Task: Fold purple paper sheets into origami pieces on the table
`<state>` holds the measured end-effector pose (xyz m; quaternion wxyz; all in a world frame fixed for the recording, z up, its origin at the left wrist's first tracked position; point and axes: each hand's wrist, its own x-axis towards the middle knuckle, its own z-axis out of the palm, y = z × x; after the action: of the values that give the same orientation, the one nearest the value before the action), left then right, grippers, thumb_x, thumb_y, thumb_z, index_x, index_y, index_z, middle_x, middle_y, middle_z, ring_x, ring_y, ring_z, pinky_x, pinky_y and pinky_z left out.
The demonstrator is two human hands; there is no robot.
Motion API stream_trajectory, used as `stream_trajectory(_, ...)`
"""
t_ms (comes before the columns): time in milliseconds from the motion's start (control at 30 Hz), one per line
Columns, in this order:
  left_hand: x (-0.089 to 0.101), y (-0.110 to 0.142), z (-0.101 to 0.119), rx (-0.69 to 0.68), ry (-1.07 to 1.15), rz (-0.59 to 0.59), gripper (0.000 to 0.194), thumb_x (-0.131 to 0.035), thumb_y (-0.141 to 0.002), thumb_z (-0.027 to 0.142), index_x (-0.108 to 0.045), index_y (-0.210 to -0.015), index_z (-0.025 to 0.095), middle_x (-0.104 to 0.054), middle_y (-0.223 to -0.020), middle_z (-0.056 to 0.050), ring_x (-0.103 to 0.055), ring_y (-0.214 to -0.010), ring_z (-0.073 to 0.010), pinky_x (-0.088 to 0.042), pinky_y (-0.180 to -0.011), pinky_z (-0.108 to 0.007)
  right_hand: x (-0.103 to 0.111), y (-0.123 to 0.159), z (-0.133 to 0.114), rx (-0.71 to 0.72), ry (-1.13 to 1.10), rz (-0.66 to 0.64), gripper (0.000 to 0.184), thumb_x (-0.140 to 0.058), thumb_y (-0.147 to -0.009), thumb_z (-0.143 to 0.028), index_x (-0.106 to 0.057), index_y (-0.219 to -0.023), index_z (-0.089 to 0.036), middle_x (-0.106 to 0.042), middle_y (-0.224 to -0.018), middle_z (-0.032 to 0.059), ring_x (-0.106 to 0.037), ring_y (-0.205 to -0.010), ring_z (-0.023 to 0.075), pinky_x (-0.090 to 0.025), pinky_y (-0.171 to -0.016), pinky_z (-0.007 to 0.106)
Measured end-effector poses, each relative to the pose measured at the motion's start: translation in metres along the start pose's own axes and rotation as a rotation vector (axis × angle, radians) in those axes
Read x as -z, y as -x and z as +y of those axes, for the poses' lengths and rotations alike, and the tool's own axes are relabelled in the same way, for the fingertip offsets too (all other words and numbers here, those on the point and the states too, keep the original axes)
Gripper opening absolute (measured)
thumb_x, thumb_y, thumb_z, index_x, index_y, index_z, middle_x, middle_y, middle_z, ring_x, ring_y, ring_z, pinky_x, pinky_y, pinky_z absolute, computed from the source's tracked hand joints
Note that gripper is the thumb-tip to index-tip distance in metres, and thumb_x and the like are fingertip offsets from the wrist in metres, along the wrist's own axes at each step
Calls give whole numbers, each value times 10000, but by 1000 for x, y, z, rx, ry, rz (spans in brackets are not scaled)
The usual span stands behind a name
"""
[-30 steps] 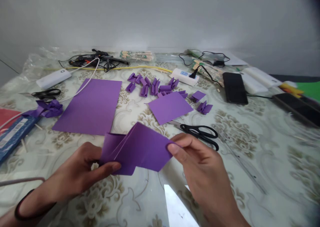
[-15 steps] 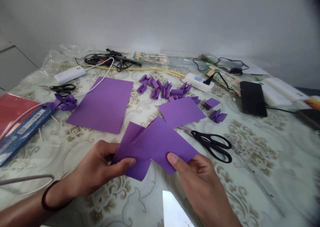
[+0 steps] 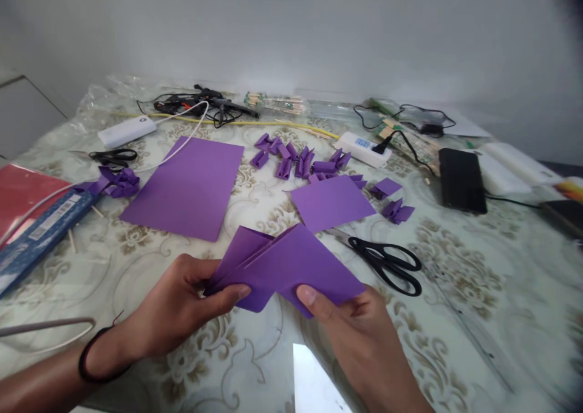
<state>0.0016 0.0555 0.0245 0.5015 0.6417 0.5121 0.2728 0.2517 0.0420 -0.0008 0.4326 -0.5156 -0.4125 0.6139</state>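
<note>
Purple paper point(image 3: 291, 264), folded into layered flaps, held just above the table point(image 3: 455, 316) near its front edge, between both hands. Left hand point(image 3: 182, 303) pinches the left corner, thumb on top and fingers beneath, likely to keep the stacked layers from slipping. Right hand point(image 3: 359, 334) pinches the lower right edge, thumb pressed on the face, seemingly steadying the sheet flat for lining up edges. Sheet is matte, crisp, uniformly violet; creases fan out from the left corner, at least three layers showing. Black scissors point(image 3: 387, 264) lie just right of it, within reach. Beyond: a full sheet point(image 3: 186, 188), a smaller cut piece point(image 3: 330, 201), and a scatter of small folded units point(image 3: 300, 161).
</note>
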Motion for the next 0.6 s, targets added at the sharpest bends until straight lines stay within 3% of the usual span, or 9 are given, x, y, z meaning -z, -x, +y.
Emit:
stream_trajectory(133, -3, 0, 1, -5, -47, -36, 389, -701, -1008, 446, -788, -736, 182, -562, -587, 33, -437, -553, -104, -343, -509, -200, -3, 2, 1, -6, 30, 11, 277, -900, -841, -508, -894, -840, -230, -859, -842, 60, -797, -773, 248, -686, -694, 344)
stream_trajectory(200, -5, -1, 1, -32, -61, 8, 322, -746, -975, 452, -768, -789, 190, -616, -630, 34, -508, -572, -114, -400, -530, -200, -3, 2, -1, 25, 58, 92, 262, -909, -824, -496, -888, -815, -235, -861, -842, 58, -800, -770, 254, -692, -698, 353)
stream_trajectory(300, -6, -1, 0, -121, -59, 285, 276, -879, -865, 436, -712, -883, 218, -692, -726, 40, -630, -639, -135, -510, -615, -209, -1, 2, -5, 59, 84, 272, 239, -958, -746, -468, -873, -792, -250, -861, -836, 51, -798, -752, 269, -699, -716, 388)
stream_trajectory(367, -5, 0, 1, -190, -91, 421, 333, -893, -864, 404, -641, -745, 221, -627, -623, 65, -569, -547, -103, -466, -556, -193, -2, 1, -8, 61, 50, 382, 255, -994, -669, -450, -856, -771, -260, -856, -823, 46, -807, -783, 294, -702, -771, 425)
stream_trajectory(400, -6, 0, 2, -214, -101, 411, 385, -872, -894, 396, -616, -670, 215, -593, -565, 69, -524, -497, -90, -427, -515, -189, -2, 0, -8, 56, 16, 422, 275, -1012, -624, -439, -846, -757, -264, -850, -807, 44, -810, -802, 307, -699, -796, 440)
stream_trajectory(467, -7, 2, 5, -224, -52, 260, 370, -825, -953, 393, -707, -652, 214, -657, -558, 44, -556, -490, -92, -435, -507, -191, -4, 0, -8, 46, -50, 476, 326, -1034, -547, -436, -827, -731, -264, -835, -772, 41, -805, -801, 316, -691, -798, 446)
stream_trajectory(533, -10, 4, 7, -190, 83, 80, 192, -817, -971, 390, -862, -869, 233, -796, -703, -2, -698, -612, -134, -541, -612, -210, -7, 0, -6, 17, -80, 463, 383, -1036, -521, -479, -835, -754, -251, -836, -776, 54, -791, -768, 308, -680, -767, 440)
stream_trajectory(600, -14, 4, 9, -145, 238, -31, 186, -835, -961, 374, -888, -1089, 250, -862, -856, -35, -778, -747, -176, -609, -732, -251, -9, 1, -2, -7, -93, 393, 440, -1020, -546, -552, -857, -809, -239, -852, -827, 75, -785, -773, 301, -672, -780, 442)
